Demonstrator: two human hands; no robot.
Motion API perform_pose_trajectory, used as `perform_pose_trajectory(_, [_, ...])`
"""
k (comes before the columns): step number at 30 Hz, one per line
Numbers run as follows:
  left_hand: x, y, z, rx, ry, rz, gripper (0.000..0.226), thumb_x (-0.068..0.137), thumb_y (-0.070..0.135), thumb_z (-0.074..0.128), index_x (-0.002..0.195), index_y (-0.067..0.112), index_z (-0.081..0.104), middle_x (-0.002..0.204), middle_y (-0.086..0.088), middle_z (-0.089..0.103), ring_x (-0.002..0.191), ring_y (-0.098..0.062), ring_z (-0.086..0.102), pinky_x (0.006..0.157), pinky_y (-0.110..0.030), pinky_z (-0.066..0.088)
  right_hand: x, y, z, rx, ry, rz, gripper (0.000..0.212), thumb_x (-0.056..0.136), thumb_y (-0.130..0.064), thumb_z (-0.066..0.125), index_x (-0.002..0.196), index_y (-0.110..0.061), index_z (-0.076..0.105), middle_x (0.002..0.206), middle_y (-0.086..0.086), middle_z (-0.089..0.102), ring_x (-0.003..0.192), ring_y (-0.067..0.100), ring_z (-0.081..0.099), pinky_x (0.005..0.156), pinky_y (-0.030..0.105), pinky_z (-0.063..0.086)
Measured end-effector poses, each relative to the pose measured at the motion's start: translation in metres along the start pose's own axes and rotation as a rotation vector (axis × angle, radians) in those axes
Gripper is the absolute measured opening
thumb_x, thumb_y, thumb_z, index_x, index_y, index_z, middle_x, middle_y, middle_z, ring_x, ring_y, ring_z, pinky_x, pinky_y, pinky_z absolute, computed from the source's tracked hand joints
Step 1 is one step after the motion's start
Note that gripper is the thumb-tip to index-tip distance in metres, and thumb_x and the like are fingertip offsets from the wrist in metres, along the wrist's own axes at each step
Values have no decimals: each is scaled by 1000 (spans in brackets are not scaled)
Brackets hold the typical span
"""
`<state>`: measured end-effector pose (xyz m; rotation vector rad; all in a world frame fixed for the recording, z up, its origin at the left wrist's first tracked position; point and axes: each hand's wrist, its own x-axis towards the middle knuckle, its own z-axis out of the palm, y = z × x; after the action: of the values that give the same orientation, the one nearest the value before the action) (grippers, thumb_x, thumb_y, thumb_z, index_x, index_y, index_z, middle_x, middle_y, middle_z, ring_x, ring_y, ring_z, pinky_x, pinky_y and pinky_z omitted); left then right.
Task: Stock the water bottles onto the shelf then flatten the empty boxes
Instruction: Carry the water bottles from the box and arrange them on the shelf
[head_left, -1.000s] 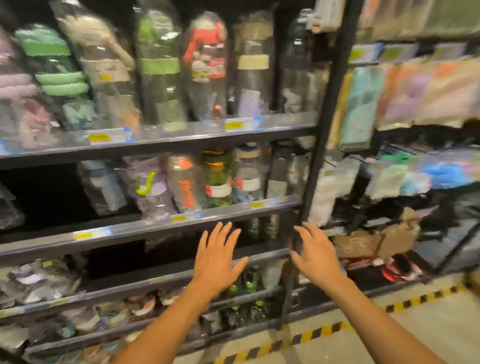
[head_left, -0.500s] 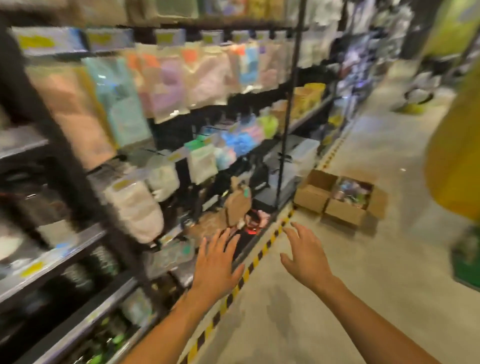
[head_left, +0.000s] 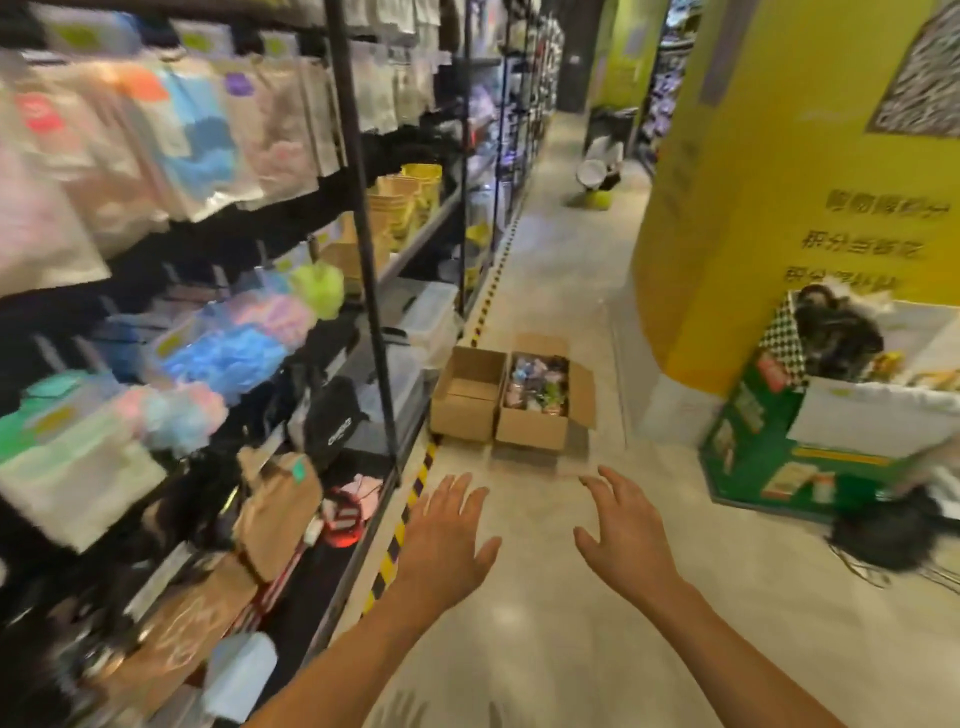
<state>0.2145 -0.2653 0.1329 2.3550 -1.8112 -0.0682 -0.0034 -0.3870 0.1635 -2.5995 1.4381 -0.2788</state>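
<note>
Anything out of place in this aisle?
Two open boxes sit on the floor beside the shelf: the empty box nearer it, the full box holding wrapped goods. Nothing looks spilled or damaged.

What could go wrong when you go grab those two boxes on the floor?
The left hand and right hand are empty, and the boxes lie ahead. The full box is open on top, so tipping it might spill the goods. The empty box sits right beside it, so flattening that one first might knock the full one.

Both hands (head_left: 540, 540) spread, holding nothing; ahead, an empty box (head_left: 467, 395) touching a box (head_left: 535, 410) of seemingly bottles.
</note>
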Motion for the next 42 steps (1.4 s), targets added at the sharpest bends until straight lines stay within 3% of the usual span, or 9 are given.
perform_pose_trajectory(8, [160, -6, 32, -37, -125, 64, 72, 102, 63, 34, 163, 28, 19, 173, -1, 14, 160, -24, 10, 127, -46, 20, 125, 42, 28, 44, -38, 113, 70, 91, -46, 65, 154, -30, 38, 166, 1, 29, 151, 24, 29, 120, 40, 30])
perform_pose_trajectory(15, [308, -7, 69, -50, -220, 34, 73, 102, 61, 41, 162, 24, 24, 168, -2, 27, 155, -23, 24, 118, -43, 33, 269, 100, 61, 95, -96, 124, 71, 92, -44, 67, 155, -24, 40, 164, 4, 34, 150, 25, 31, 119, 40, 31])
perform_pose_trajectory(25, [492, -10, 110, -147, -493, -86, 70, 103, 57, 44, 162, 26, 22, 168, 1, 26, 150, -24, 31, 114, -44, 37, 463, 165, 101, 183, -348, 105, 71, 94, -42, 64, 156, -24, 34, 162, 1, 31, 147, 22, 33, 116, 35, 35])
perform_pose_trajectory(33, [620, -61, 165, -226, -589, -135, 71, 102, 57, 47, 162, 25, 24, 166, 1, 30, 148, -25, 36, 111, -45, 41, 614, 181, 157, 296, -537, 160, 69, 93, -38, 68, 153, -21, 40, 156, 3, 41, 140, 25, 42, 113, 35, 39])
perform_pose_trajectory(42, [791, -122, 194, -235, -660, -108, 60, 103, 47, 50, 156, 23, 34, 157, -2, 42, 137, -28, 48, 100, -41, 47, 786, 177, 202, 345, -653, 230, 68, 92, -35, 71, 152, -21, 43, 155, 3, 41, 140, 24, 45, 112, 34, 40])
